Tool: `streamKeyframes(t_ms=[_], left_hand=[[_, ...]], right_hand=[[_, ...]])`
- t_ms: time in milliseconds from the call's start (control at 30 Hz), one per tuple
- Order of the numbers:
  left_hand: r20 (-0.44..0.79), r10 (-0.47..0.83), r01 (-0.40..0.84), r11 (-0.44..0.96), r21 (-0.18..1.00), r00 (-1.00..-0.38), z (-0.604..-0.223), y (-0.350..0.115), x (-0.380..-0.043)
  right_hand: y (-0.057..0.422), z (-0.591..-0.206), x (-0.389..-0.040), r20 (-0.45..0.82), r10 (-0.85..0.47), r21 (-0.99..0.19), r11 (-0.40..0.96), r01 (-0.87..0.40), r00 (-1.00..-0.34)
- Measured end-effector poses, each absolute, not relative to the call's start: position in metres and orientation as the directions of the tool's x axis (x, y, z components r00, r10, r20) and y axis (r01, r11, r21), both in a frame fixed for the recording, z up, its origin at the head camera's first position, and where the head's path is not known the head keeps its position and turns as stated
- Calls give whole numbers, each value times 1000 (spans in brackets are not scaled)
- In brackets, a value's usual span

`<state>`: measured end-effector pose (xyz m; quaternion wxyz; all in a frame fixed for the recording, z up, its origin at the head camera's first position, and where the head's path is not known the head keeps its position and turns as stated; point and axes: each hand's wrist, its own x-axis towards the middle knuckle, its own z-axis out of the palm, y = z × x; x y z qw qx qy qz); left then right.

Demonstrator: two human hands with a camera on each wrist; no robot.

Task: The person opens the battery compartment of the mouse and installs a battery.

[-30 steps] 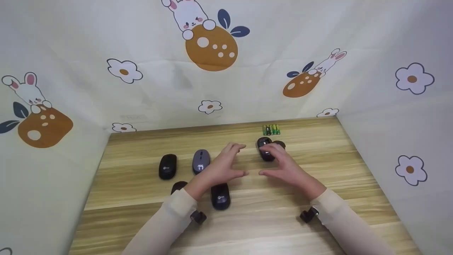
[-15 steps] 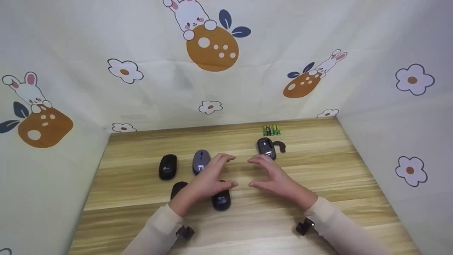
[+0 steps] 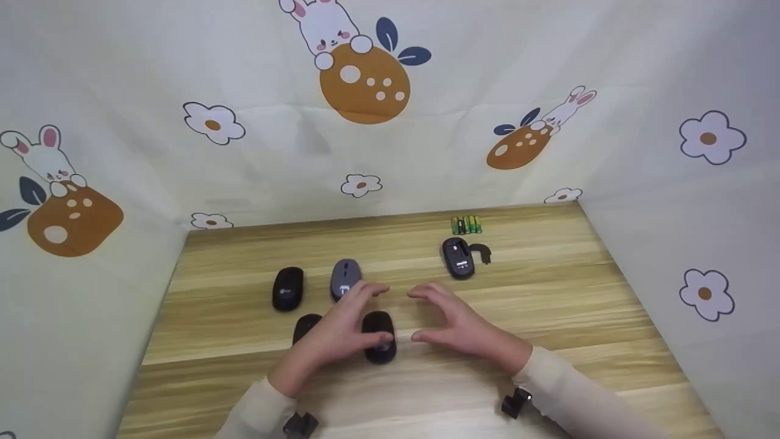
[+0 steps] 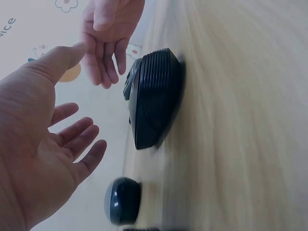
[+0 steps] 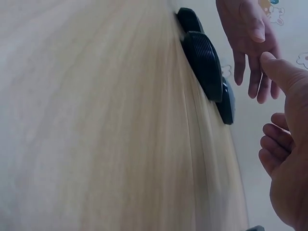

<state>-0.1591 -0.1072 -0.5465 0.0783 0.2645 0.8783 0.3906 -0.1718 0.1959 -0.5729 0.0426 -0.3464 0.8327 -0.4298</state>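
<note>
My left hand (image 3: 341, 326) is held over the table with fingers loosely spread and nothing in it. Facing it across a gap is my right hand (image 3: 460, 320), relaxed and holding nothing. In the head view the left thumb overlaps a black computer mouse (image 3: 379, 322), whose ribbed side (image 4: 159, 86) shows in the left wrist view. The left hand also covers parts of a grey-blue mouse (image 3: 345, 274) and another black mouse (image 3: 304, 324). Beyond the right hand lies an upturned mouse (image 3: 457, 257), its battery bay uncovered, with a curved black cover (image 3: 483, 252) beside it.
Several green batteries (image 3: 467, 225) lie in a row near the table's back edge. One more black mouse (image 3: 287, 289) sits at the left. A patterned cloth (image 3: 274, 152) rises behind and on both sides of the wooden table (image 3: 548, 262).
Both hands have drawn back toward the body and slightly left, uncovering the upturned mouse and its cover. Mice and batteries have stayed in place.
</note>
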Motion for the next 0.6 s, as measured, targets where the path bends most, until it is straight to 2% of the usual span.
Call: streamKeyframes(t_ms=[233,600], left_hand=[[39,511,368,563,740,-859,-552,-124,-149],[3,506,366,619,695,-863,-562,-132,-140]], right_hand=[[183,-576,-167,221,-646,-753,363,-549,-731],[165,-578,-164,139,-667,-757,405,-513,-732]])
